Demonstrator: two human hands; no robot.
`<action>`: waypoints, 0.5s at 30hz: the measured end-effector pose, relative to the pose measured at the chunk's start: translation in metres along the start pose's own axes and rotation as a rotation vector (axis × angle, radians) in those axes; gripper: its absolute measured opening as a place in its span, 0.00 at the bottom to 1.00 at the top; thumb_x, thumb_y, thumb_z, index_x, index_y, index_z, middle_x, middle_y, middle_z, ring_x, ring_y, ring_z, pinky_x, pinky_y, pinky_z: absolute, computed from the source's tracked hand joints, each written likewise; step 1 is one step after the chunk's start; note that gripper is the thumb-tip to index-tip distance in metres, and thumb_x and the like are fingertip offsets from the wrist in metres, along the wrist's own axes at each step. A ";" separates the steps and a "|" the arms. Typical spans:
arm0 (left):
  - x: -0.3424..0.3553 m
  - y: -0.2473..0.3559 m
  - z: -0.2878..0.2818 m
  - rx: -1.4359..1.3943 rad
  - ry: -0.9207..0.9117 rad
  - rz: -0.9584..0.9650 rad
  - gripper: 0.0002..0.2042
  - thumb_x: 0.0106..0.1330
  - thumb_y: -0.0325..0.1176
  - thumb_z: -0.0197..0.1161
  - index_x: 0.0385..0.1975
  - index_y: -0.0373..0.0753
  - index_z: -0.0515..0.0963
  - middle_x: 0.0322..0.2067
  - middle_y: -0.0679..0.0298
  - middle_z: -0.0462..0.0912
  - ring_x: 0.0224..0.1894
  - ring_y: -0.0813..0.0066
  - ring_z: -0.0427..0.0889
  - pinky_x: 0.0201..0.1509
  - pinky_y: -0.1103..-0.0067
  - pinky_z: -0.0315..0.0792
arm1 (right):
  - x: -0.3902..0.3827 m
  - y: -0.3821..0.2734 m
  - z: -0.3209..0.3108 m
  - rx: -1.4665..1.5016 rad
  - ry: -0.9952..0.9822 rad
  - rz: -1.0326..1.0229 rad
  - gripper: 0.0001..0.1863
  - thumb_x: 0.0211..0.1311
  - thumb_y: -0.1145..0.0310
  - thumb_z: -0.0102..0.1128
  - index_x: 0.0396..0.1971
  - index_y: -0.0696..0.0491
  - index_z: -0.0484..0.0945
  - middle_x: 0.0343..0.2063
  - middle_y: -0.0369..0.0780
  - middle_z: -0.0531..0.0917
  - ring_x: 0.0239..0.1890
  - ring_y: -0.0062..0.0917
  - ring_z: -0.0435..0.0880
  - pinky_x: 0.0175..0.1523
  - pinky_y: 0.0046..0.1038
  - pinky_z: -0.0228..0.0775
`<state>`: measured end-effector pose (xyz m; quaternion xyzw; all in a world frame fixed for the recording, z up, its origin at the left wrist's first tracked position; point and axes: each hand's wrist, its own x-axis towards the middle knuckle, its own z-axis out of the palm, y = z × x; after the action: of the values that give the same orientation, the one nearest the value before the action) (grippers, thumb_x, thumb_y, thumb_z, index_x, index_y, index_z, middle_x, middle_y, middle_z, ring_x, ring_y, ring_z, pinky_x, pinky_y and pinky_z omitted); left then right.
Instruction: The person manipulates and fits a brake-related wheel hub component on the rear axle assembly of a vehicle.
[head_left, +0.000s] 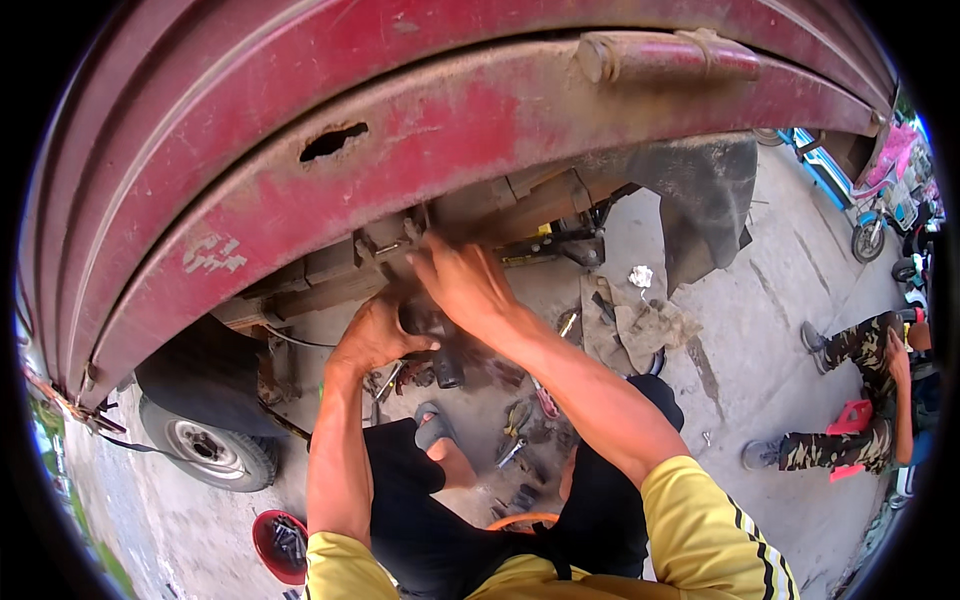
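My left hand (pixel 372 338) curls round a dark, blurred part under the red vehicle body, its thumb held out to the right. What it grips is mostly hidden. Close above it, my right hand (pixel 462 285) reaches up beneath the red side panel (pixel 440 140), fingers bent near a metal bracket (pixel 372 250) on the underframe. Shadow and motion smear cover its fingertips, and what they hold cannot be made out. Just below both hands a black cylindrical part (pixel 448 368) shows; whether it hangs or stands on the ground I cannot tell.
A wheel (pixel 205 445) is at the left, beside a red bowl of metal parts (pixel 280 545). Tools (pixel 513 450) lie between my feet. Right of my arms are a dirty cloth (pixel 640 335) and a black mudflap (pixel 700 205). A person in camouflage trousers (pixel 835 452) sits at far right.
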<state>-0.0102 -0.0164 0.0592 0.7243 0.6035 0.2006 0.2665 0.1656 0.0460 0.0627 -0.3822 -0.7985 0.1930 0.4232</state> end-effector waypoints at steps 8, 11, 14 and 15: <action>-0.002 0.006 -0.003 -0.004 -0.008 0.010 0.41 0.38 0.37 0.83 0.56 0.25 0.74 0.50 0.44 0.83 0.55 0.54 0.81 0.62 0.69 0.71 | 0.002 0.003 0.020 -0.037 0.116 0.048 0.12 0.67 0.65 0.60 0.38 0.61 0.80 0.19 0.54 0.80 0.25 0.52 0.83 0.30 0.45 0.74; -0.001 0.002 -0.004 -0.006 -0.033 -0.026 0.41 0.39 0.37 0.82 0.56 0.25 0.74 0.49 0.43 0.83 0.55 0.54 0.82 0.61 0.69 0.72 | 0.005 0.002 0.017 0.017 0.094 0.070 0.13 0.67 0.64 0.60 0.39 0.60 0.81 0.19 0.52 0.81 0.25 0.49 0.84 0.29 0.43 0.75; -0.003 0.000 -0.006 -0.010 -0.055 -0.069 0.40 0.40 0.37 0.82 0.56 0.25 0.74 0.48 0.44 0.84 0.54 0.56 0.82 0.60 0.70 0.72 | 0.000 -0.004 0.018 -0.016 0.119 0.026 0.13 0.67 0.64 0.60 0.39 0.59 0.81 0.19 0.50 0.82 0.25 0.47 0.85 0.29 0.41 0.76; -0.004 0.003 -0.008 -0.007 -0.056 -0.072 0.39 0.40 0.36 0.81 0.56 0.26 0.75 0.47 0.45 0.84 0.53 0.56 0.82 0.59 0.70 0.72 | -0.001 -0.003 0.019 -0.015 0.147 0.004 0.13 0.67 0.64 0.60 0.39 0.59 0.81 0.19 0.50 0.82 0.24 0.47 0.85 0.29 0.41 0.76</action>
<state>-0.0129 -0.0194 0.0673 0.7064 0.6209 0.1724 0.2928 0.1491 0.0430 0.0534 -0.4000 -0.7661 0.1591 0.4772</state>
